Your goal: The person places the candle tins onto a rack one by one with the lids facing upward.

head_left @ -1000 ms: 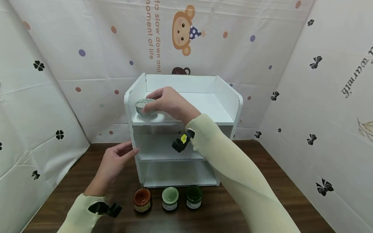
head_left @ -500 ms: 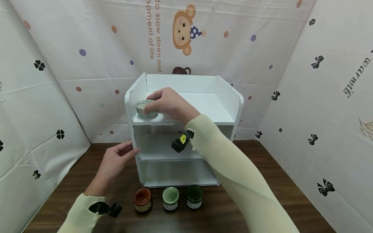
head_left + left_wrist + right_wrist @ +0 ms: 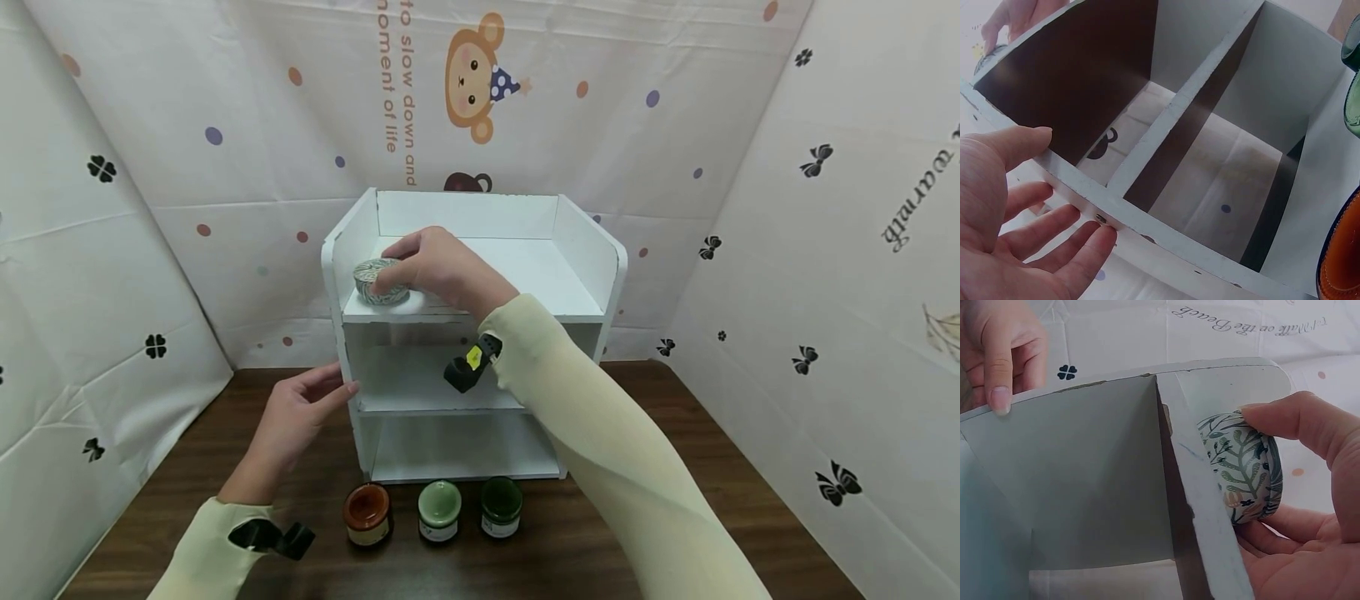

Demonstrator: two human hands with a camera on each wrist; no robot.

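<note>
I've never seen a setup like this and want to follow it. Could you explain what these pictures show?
There is no machine: these are a person's two bare hands. The widest picture comes from a camera on the head, looking forward and down. The other two come from a left wrist camera and a right wrist camera.

On the brown table stands a white shelf unit, with an amber jar, a light green jar and a dark green jar in front.

The right hand holds a round, leaf-patterned container at the left end of the unit's top board. The left hand has its thumb and fingers against the unit's left side panel.
</note>
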